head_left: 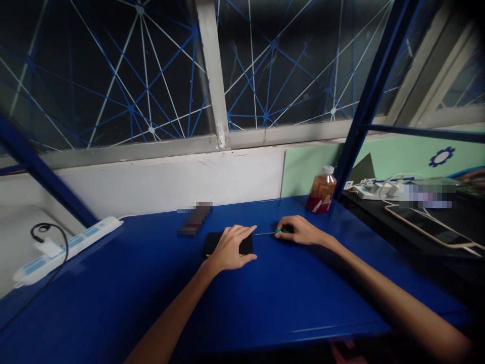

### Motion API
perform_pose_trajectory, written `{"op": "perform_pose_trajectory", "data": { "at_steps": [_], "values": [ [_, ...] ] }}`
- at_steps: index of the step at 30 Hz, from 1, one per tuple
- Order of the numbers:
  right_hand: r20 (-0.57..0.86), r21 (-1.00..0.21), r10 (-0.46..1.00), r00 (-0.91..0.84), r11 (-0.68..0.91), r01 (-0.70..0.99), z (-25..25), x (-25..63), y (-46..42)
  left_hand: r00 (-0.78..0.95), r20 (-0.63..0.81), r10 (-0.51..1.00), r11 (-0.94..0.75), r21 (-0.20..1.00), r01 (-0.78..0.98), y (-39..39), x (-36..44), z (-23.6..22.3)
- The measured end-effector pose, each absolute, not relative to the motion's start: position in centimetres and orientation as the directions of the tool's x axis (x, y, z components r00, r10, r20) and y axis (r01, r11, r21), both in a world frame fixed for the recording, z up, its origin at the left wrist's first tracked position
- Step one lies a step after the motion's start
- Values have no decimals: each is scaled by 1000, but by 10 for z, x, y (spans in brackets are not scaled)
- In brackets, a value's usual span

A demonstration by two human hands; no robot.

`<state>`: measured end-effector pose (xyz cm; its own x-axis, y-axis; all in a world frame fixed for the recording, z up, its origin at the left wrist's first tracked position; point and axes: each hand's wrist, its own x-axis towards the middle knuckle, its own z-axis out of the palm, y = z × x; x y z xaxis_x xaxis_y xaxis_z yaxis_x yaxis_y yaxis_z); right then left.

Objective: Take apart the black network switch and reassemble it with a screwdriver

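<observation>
A flat black box (212, 243) with a thin yellow-green edge lies near the middle of the blue table (265, 303). My left hand (232, 248) rests on top of the box, fingers spread over its right part. Just to the right, my right hand (299, 231) grips the green-and-black handle of a small screwdriver (270, 233). Its thin metal shaft lies low over the table and points left toward the box's right edge.
A bottle of orange-brown drink (321, 191) stands at the table's back right. A blurred dark object (195, 219) lies behind the box. A white power strip (64, 248) with a plugged charger sits at the left. Cables, another strip and a phone (428, 226) occupy the right bench.
</observation>
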<state>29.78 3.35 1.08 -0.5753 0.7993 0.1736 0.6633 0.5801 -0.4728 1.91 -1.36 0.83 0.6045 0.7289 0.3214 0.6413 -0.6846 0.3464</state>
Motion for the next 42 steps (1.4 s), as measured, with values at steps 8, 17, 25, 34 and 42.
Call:
{"op": "perform_pose_trajectory", "data": {
  "at_steps": [8, 17, 25, 34, 42],
  "values": [
    [116, -450, 819, -561, 547, 705, 7, 293, 31, 608, 316, 729, -685, 330, 650, -13, 19, 7],
    [179, -401, 785, -593, 608, 685, 13, 296, 31, 610, 299, 734, -680, 309, 665, -12, 19, 8],
    [135, -335, 807, -575, 584, 740, 13, 295, 28, 619, 299, 726, -687, 309, 657, -12, 20, 9],
    [177, -298, 786, -593, 617, 729, 15, 293, 23, 619, 303, 724, -689, 306, 657, -10, 19, 7],
    [130, -250, 825, -549, 563, 787, 11, 293, 26, 608, 290, 739, -674, 310, 670, -11, 20, 6]
  ]
}}
